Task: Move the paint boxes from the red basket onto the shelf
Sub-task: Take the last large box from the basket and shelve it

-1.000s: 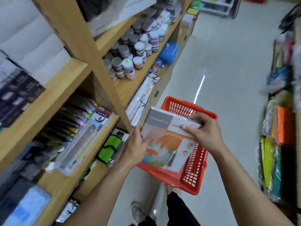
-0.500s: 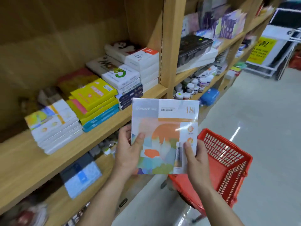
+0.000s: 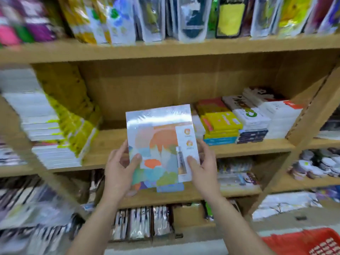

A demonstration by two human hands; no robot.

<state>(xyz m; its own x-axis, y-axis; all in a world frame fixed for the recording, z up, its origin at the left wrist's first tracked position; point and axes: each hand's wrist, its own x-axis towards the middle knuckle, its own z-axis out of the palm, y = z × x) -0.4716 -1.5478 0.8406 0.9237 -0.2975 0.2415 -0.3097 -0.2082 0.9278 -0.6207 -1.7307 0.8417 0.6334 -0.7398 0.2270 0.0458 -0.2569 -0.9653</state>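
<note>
I hold a flat paint box upright in front of the wooden shelf; its shiny wrapped cover shows orange, teal and green shapes and a paint tube. My left hand grips its lower left edge, thumb on the front. My right hand grips its lower right edge. The box hangs before a bare stretch of the middle shelf board. The red basket shows only as a corner at the bottom right, near the floor.
Stacks of yellow, white and dark boxes lie on the same shelf board to the right. A leaning row of white and yellow packs fills the left. Bagged goods stand on the shelf above; more packs sit on lower shelves.
Both hands lifted the paint box out of the red basket and up to the middle shelf. The view swung left to face the shelf, leaving the basket low at the right.
</note>
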